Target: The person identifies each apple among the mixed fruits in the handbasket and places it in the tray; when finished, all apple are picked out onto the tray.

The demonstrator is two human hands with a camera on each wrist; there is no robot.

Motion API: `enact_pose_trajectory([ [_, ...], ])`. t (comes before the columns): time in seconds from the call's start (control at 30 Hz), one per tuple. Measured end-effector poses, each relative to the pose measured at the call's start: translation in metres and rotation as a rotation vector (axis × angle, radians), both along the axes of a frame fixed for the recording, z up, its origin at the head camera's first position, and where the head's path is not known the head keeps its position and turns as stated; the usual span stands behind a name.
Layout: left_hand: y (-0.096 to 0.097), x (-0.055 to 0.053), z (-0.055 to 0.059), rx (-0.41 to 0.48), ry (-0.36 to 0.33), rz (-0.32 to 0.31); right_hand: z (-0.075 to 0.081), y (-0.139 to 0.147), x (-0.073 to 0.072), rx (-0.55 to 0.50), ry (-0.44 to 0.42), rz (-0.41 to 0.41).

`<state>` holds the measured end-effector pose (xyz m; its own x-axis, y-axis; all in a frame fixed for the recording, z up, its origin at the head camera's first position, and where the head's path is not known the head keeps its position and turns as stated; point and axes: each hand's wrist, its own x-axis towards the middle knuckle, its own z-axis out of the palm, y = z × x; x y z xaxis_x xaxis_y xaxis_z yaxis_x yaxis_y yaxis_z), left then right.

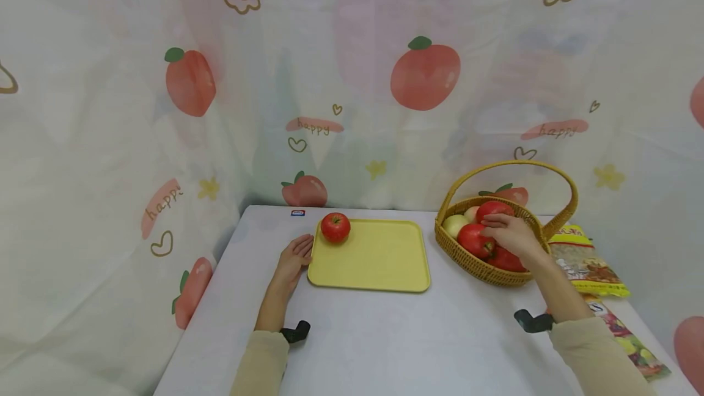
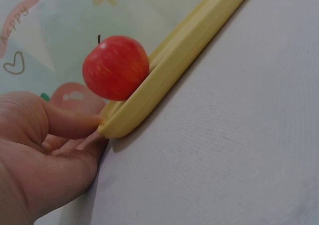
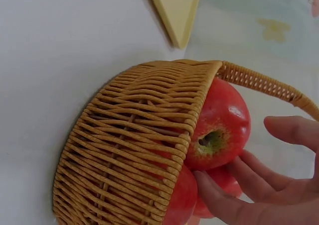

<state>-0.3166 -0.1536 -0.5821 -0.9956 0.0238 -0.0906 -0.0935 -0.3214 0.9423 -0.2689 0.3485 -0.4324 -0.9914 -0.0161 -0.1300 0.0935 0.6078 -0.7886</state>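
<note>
My left hand (image 1: 294, 261) is at the left edge of a yellow tray (image 1: 379, 261). In the left wrist view its thumb and fingers pinch the tray's rim. A red apple (image 1: 335, 228) sits upright in the tray's far left corner. My right hand (image 1: 514, 237) reaches into a wicker basket (image 1: 484, 271) with a tall handle. Its fingers lie against a red apple (image 3: 219, 125) near the basket's rim, while the thumb stands apart from it. More red apples and a pale yellow-green fruit (image 1: 454, 225) fill the basket, partly hidden by the hand.
Right of the basket lie a yellow food packet (image 1: 583, 261) and a colourful packet (image 1: 632, 341), partly under the right arm. A small blue-and-red label (image 1: 297, 213) is at the white table's (image 1: 396, 341) far edge. Patterned cloth (image 1: 352, 78) hangs behind.
</note>
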Motion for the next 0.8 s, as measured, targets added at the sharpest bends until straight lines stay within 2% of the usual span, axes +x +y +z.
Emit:
enact_pose_trajectory([
  [0.13,-0.001,0.001,0.001,0.007,-0.012,-0.003,-0.004,-0.002,-0.001,0.156,0.045,0.041],
  [0.37,0.0,0.0,0.001,0.01,-0.015,-0.007,-0.01,0.003,-0.003,0.254,0.092,0.094],
  [0.53,0.0,0.0,0.001,0.011,-0.009,-0.013,-0.011,0.007,-0.001,0.298,0.117,0.144],
  [0.8,0.0,-0.002,0.001,-0.009,-0.032,0.002,-0.014,0.008,-0.003,0.304,0.173,0.185],
])
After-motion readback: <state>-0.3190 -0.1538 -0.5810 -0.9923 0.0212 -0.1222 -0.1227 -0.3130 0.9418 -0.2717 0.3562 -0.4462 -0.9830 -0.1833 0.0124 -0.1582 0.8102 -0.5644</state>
